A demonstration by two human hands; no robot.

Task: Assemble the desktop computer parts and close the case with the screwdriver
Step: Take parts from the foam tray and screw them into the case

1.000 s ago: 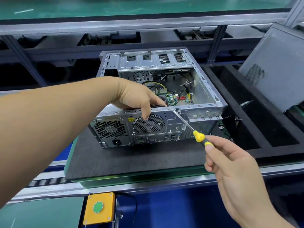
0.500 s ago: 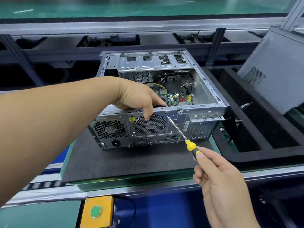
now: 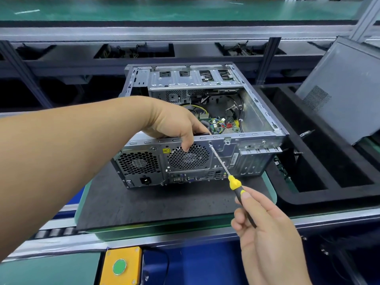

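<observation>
Your right hand has its grip clamped round the black part of the screwdriver handle, fingers curled and thumb laid along it, low and near the front edge of the dark mat. That hold leaves the yellow collar and the bare shaft free, so the shaft runs up and leftward to the rear panel of the computer case. The tip sits at a screw point just below the panel's top lip, beside the round fan grille; whether it is seated in a screw head cannot be told.

Your left hand grips over that same top lip, fingers curled down onto the panel above the grille. In my judgement this braces the case against the push of the tool.

The case lies on its side near the middle of the mat, open face up, board and wiring exposed, rear panel toward you. The side panel leans tilted at the right, well apart, beyond the black foam tray. Closing is not yet begun.

A yellow box with a green button sits below the front edge
</observation>
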